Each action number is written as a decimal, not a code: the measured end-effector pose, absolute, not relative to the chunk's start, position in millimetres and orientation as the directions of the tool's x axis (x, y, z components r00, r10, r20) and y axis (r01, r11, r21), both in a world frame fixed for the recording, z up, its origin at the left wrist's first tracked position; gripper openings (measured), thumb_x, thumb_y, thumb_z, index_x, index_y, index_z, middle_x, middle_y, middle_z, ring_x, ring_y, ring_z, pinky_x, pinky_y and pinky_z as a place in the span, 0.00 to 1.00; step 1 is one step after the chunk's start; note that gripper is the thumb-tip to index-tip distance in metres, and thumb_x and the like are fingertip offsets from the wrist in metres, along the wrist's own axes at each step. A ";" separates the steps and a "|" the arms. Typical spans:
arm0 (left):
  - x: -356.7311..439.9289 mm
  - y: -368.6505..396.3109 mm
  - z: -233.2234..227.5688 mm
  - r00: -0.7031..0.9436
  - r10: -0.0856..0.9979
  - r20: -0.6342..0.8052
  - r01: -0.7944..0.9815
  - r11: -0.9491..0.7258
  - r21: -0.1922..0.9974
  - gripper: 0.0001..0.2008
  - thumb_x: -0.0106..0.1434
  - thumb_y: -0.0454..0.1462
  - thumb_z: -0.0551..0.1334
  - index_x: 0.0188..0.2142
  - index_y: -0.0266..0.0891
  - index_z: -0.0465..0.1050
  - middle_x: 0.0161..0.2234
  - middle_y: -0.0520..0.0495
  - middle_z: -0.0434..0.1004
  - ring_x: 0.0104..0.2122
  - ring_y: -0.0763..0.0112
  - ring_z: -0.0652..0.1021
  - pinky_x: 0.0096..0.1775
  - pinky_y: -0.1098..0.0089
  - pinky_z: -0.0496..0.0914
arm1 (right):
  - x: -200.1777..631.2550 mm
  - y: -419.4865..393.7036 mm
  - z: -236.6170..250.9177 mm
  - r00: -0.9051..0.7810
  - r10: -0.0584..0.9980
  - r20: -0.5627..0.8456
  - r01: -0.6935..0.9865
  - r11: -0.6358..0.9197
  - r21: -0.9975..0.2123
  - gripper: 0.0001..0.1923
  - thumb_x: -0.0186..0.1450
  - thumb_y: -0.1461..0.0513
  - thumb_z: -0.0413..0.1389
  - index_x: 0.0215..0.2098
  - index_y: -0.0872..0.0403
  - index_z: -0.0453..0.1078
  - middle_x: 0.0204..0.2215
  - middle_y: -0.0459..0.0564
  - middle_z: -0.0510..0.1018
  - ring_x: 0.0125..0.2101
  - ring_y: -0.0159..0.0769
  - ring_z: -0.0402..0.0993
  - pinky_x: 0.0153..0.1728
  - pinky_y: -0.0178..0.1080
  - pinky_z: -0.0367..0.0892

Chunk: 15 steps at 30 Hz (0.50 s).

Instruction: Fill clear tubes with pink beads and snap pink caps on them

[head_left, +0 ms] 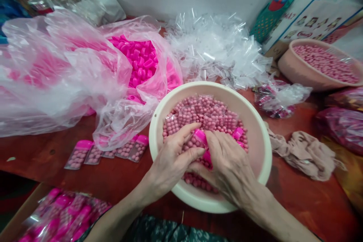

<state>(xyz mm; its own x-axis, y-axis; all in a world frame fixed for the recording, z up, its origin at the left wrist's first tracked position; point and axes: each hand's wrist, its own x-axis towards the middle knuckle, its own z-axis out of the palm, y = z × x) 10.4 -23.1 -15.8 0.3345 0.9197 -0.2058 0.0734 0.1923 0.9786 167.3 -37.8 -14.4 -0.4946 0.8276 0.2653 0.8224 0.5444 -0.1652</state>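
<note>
**Both hands in the bead bowl**

Your left hand and right hand are down in the cream bowl on the counter, fingers pinched together on a pink-capped packet over the pink beads (filled packets lie just left of the bowl).

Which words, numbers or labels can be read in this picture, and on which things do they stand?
No text can be read for certain.
White board at the upper right: small red marks and little pictures, too blurred to read.
Green pack beside it: a round badge, no letters legible.
Small packets on the table, and the packet with a pink cap between the left hand and right hand: no print visible.
</note>
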 end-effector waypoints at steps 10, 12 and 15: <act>7.9 -23.5 -14.6 0.427 0.874 -0.231 -0.060 0.283 0.957 0.12 0.63 0.34 0.58 0.47 0.45 0.65 0.32 0.53 0.68 0.34 0.74 0.69 0.36 0.74 0.63 | 167.2 -32.0 2.7 -0.610 0.753 0.249 0.761 0.644 -0.084 0.18 0.65 0.71 0.36 0.30 0.57 0.66 0.24 0.55 0.71 0.24 0.37 0.65 0.28 0.38 0.64; 8.9 -22.9 -13.8 0.425 0.874 -0.237 -0.096 0.304 0.948 0.11 0.62 0.35 0.58 0.45 0.43 0.66 0.32 0.53 0.68 0.33 0.75 0.69 0.35 0.75 0.63 | 168.8 -31.4 3.7 -0.572 0.778 0.259 0.748 0.625 -0.225 0.15 0.67 0.66 0.40 0.32 0.56 0.67 0.26 0.54 0.72 0.27 0.37 0.68 0.28 0.38 0.66; 10.9 -21.4 -10.8 0.409 0.879 -0.245 -0.164 0.335 0.928 0.12 0.61 0.36 0.59 0.45 0.42 0.65 0.33 0.53 0.68 0.32 0.76 0.69 0.33 0.76 0.64 | 176.0 -30.2 2.3 -0.483 0.843 0.239 0.679 0.532 -0.506 0.12 0.64 0.57 0.52 0.42 0.56 0.66 0.34 0.54 0.75 0.34 0.39 0.72 0.32 0.39 0.69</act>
<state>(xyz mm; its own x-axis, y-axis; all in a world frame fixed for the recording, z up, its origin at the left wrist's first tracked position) 10.9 -21.4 -10.8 0.4093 0.8790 -0.2447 -0.1643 0.3348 0.9278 176.0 -30.2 2.3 -0.4825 0.8427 0.2390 0.6791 0.5322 -0.5056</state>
